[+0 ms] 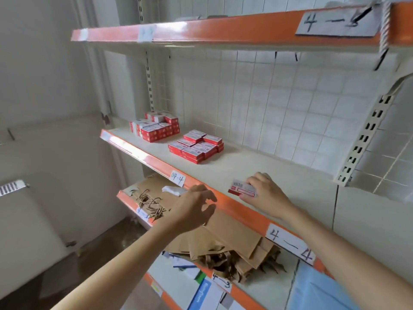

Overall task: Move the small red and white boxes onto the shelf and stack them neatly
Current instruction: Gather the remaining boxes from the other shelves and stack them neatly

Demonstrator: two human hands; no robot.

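The right hand [266, 193] grips one box [242, 189] near the front edge of the shelf [279, 175], right of the frame centre; fingers curl over its far side and the thumb is at its near side. I cannot tell if the box already rests on the board or is just above it. The left hand [196, 206] is in front of the orange edge strip [234, 209], lower centre, with fingers loosely spread and holding nothing.

Two stacks are already on the shelf: the far stack [155, 128] in the upper left part and the near stack [196, 146] toward the centre. Both are well apart from the held box.

The main risk, I think, is that the box is left where it is now, close to the edge, alone and not stacked. A sleeve or arm passing could push it off, down to the paper bags [223, 240] below. If it is slid toward the near stack, a push too strong may shift the top boxes, which look a little uneven. The small box may also slip from the grip when lifted.
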